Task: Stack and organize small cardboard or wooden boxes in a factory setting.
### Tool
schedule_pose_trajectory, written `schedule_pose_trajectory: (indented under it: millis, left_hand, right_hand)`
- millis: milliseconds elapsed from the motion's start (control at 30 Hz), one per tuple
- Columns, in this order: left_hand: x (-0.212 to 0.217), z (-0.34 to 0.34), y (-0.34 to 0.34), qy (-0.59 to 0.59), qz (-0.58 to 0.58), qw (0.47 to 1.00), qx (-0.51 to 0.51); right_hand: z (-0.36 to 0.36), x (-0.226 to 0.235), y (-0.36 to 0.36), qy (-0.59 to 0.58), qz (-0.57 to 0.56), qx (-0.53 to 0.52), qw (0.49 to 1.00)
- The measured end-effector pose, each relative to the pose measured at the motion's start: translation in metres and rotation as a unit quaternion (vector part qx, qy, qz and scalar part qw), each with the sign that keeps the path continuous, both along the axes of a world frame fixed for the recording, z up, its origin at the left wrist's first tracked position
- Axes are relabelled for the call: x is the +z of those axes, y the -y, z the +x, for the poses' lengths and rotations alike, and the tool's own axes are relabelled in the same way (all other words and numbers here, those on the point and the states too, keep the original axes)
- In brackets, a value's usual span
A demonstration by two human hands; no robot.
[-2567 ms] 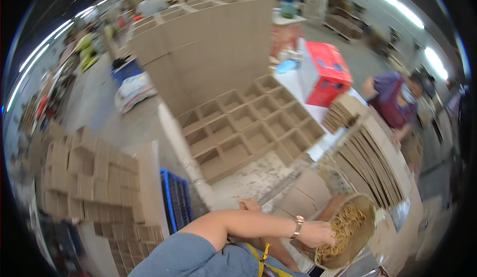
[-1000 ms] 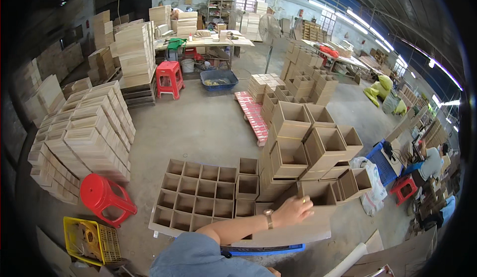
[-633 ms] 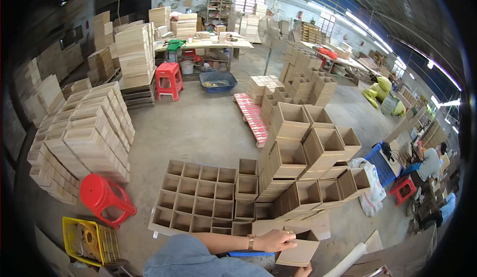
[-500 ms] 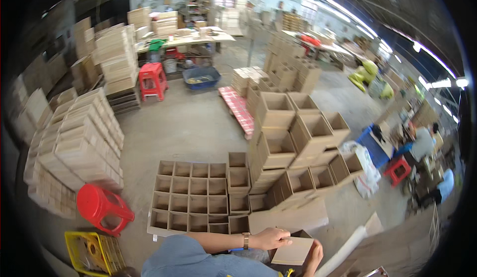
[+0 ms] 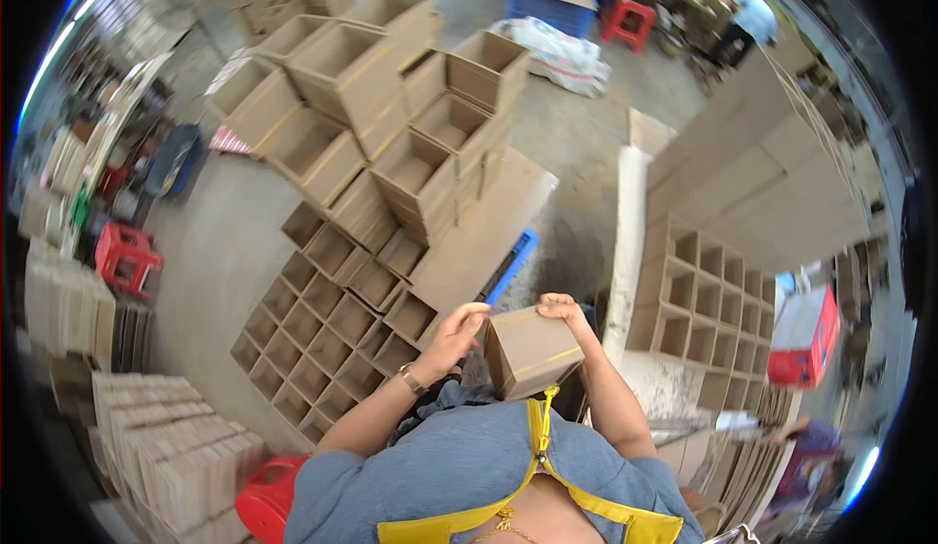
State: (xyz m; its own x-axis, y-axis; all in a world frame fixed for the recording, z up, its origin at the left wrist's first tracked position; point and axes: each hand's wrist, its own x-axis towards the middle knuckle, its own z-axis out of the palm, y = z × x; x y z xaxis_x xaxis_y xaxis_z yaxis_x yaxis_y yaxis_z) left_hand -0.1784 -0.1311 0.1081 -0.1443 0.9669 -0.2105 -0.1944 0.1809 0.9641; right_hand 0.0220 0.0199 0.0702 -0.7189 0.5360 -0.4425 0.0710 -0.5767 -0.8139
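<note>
Holding a small brown box [image 5: 532, 344] close before the chest, apparently a little tilted. Gripping it at the far edge with the right hand [image 5: 563, 312], with fingers bent and closed over the border. Having the left hand [image 5: 459, 334] at the far left corner, half open, with fingers curved; impossible to tell whether pressing on the box or only just beside it.

Could turn or slip down, if supported mainly by the right hand, because of the grip at one edge only. Could also bend at the corner if squeezed too strongly, being probably of thin board. Showing on the box a thin yellowish line [image 5: 532, 373], likely a band; might come off its place if pushed by a finger or rubbed against the blue shirt [image 5: 440, 476]. Hanging just beside the near edge, a yellow zip cord [image 5: 552, 396]; might catch on the box if drawn nearer.

Standing ahead to the left, stacked boxes [image 5: 332, 65] with uneven tops; might fall if knocked. Lying nearer, a group of open boxes [image 5: 322, 295]; might lose its tidy rows if bumped by the left elbow.
</note>
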Motion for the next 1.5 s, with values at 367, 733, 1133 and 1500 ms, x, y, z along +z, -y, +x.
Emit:
schedule_pose_trajectory:
  millis: [367, 733, 1133, 1500]
  left_hand:
    - [-0.076, 0.036, -0.018, 0.032, 0.024, 0.981, -0.191]
    - [-0.086, 0.101, -0.040, -0.292, 0.136, 0.931, -0.174]
    - [-0.171, 0.149, -0.108, -0.421, 0.042, 0.898, -0.124]
    - [-0.002, 0.197, -0.023, -0.182, 0.231, 0.900, -0.321]
  right_hand:
    - [0.065, -0.015, 0.038, -0.012, -0.108, -0.162, 0.981]
    - [0.129, -0.016, 0.090, 0.002, -0.161, -0.255, 0.954]
    - [0.129, -0.001, 0.129, -0.042, -0.052, -0.356, 0.932]
    - [0.224, -0.001, 0.146, -0.138, -0.200, -0.662, 0.709]
